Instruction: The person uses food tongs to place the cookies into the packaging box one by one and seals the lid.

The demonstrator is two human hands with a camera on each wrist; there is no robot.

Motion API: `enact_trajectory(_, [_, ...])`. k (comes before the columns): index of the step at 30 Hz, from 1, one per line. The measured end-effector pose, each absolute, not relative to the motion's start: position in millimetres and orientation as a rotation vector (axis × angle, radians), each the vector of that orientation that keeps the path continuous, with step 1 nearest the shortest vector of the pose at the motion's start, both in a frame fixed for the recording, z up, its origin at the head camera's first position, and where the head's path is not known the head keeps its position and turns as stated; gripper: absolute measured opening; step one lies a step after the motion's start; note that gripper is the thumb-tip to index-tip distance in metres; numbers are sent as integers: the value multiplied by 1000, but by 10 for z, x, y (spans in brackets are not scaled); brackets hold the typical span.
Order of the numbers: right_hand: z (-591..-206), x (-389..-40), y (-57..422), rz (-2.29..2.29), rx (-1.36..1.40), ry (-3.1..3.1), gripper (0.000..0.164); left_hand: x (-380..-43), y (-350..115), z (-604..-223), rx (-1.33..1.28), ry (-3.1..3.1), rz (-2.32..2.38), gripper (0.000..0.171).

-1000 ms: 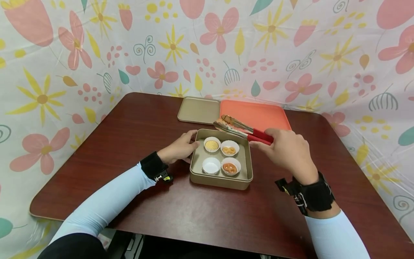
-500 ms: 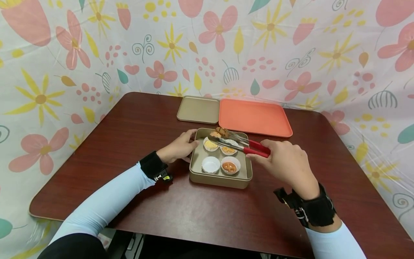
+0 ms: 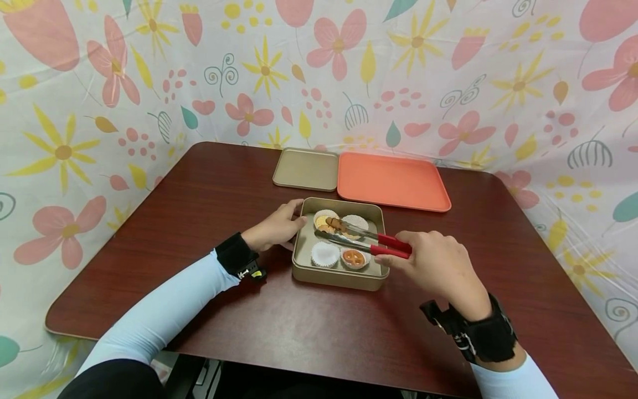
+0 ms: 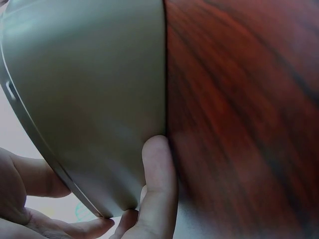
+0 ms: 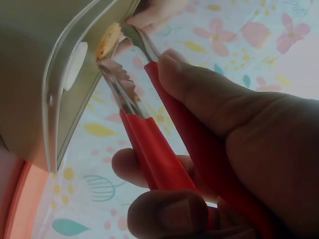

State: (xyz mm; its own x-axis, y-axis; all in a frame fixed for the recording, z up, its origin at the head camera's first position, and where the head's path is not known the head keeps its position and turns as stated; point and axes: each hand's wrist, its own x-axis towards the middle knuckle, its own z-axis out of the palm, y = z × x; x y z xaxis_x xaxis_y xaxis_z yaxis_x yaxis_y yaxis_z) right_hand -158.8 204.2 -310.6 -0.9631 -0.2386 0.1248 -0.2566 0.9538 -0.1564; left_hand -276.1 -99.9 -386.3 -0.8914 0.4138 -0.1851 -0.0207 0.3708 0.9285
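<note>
In the head view my left hand [image 3: 279, 224] holds the left side of a gold tin [image 3: 344, 280]. My left wrist view shows its fingers along the tin's outer wall. My right hand [image 3: 433, 266] grips red-handled tongs [image 3: 395, 243], whose tips reach over the tin's inside. Between those tips is a round golden cookie [image 5: 108, 42], partly hidden from above. Inside the tin stand white paper cups: a bare one [image 3: 325, 255] at front left, one with a pretzel [image 3: 354, 258] at front right. Behind, the tongs partly cover the cup [image 3: 356, 220] at right; a yellow cracker [image 3: 323, 220] shows in the left one.
A flat gold lid [image 3: 306, 169] lies behind the tin, touching or close to an orange tray [image 3: 394, 180]. All stand on a dark wooden table [image 3: 239, 327]. A flower-patterned sheet [image 3: 319, 72] hangs behind the table's far edge.
My right hand has brought the tongs and cookie from near the orange tray's front edge toward me, a little left and down, over the tin. My left hand stays at the tin's side.
</note>
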Motion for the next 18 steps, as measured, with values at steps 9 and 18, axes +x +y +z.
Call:
enact_trajectory(9, [-3119, -1528, 2011, 242, 436, -3012, 54, -2758, -997, -3861, 347, 2251, 1535, 61])
enact_trajectory(18, [-3100, -1495, 2006, 239, 461, -3018, 52, -2766, -993, -3869, 362, 2244, 1536, 61])
